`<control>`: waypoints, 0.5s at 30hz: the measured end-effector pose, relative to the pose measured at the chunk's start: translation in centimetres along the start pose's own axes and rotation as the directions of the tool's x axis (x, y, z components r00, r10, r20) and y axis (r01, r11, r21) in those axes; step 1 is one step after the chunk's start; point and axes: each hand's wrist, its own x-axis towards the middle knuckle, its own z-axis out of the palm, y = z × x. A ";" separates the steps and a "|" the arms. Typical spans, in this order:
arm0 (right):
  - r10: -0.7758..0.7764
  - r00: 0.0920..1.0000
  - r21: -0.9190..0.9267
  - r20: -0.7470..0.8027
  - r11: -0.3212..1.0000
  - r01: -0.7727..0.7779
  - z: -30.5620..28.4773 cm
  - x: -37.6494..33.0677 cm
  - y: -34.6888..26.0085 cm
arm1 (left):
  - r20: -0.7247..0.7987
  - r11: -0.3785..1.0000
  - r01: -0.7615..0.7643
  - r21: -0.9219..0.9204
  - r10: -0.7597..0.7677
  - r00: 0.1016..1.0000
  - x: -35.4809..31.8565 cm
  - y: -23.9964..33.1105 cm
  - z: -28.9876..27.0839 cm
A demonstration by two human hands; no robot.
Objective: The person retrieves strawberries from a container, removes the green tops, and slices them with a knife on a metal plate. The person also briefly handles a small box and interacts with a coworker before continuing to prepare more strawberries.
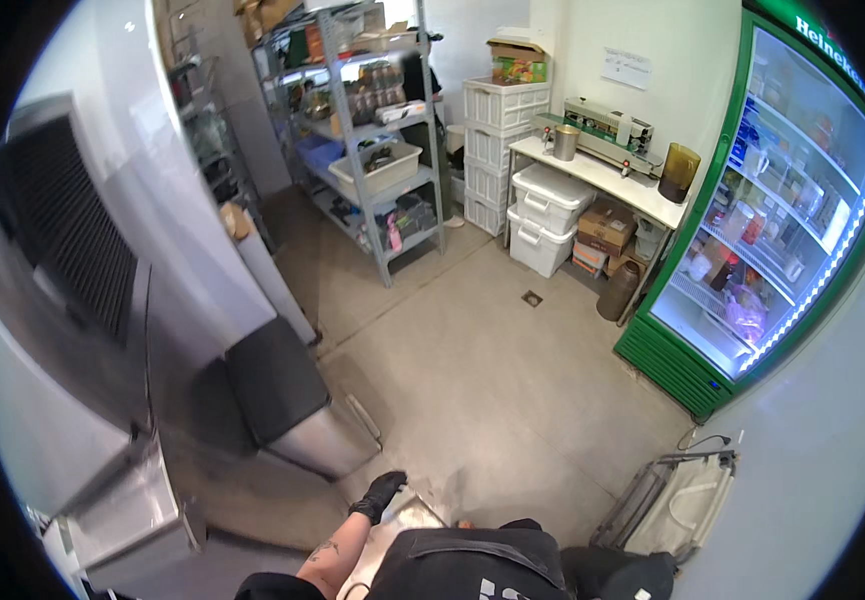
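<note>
My left hand (380,494), in a black glove, reaches forward from the bottom edge, the bare forearm behind it. Its fingers curl over the far corner of a shiny metal tray (407,528) held close against my dark apron; most of the tray is hidden under my body. My right hand is out of the picture. A steel pedal bin (292,405) with a black lid stands just to the left of the gloved hand.
A green glass-door fridge (762,220) fills the right side. Grey metal shelving (377,140) and white stacked crates (497,125) line the back wall beside a white table (602,178). A folded wire frame (672,500) lies at lower right. A floor drain (532,297) sits mid-floor.
</note>
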 end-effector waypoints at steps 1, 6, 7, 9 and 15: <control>0.084 0.991 0.221 0.105 0.970 -0.106 -0.9 1.0 0.7 | -0.004 0.996 -0.033 -0.081 0.032 0.999 2.6 3.7 0.3; 0.196 0.929 0.490 0.314 0.805 -0.335 -3.7 7.1 4.3 | -0.028 0.975 -0.203 -0.093 0.202 0.979 14.6 15.8 3.9; 0.158 0.942 0.494 0.297 0.819 -0.293 -3.9 8.8 4.8 | -0.014 0.970 -0.225 -0.093 0.225 0.974 17.0 16.0 4.8; 0.073 0.970 0.477 0.232 0.860 -0.179 -4.8 13.3 6.8 | -0.026 0.999 -0.002 -0.047 0.000 1.000 19.2 14.2 5.8; 0.264 0.847 0.646 -0.462 0.754 0.117 -22.1 31.5 16.0 | 0.190 0.887 0.407 0.221 -0.448 0.874 27.9 4.9 5.4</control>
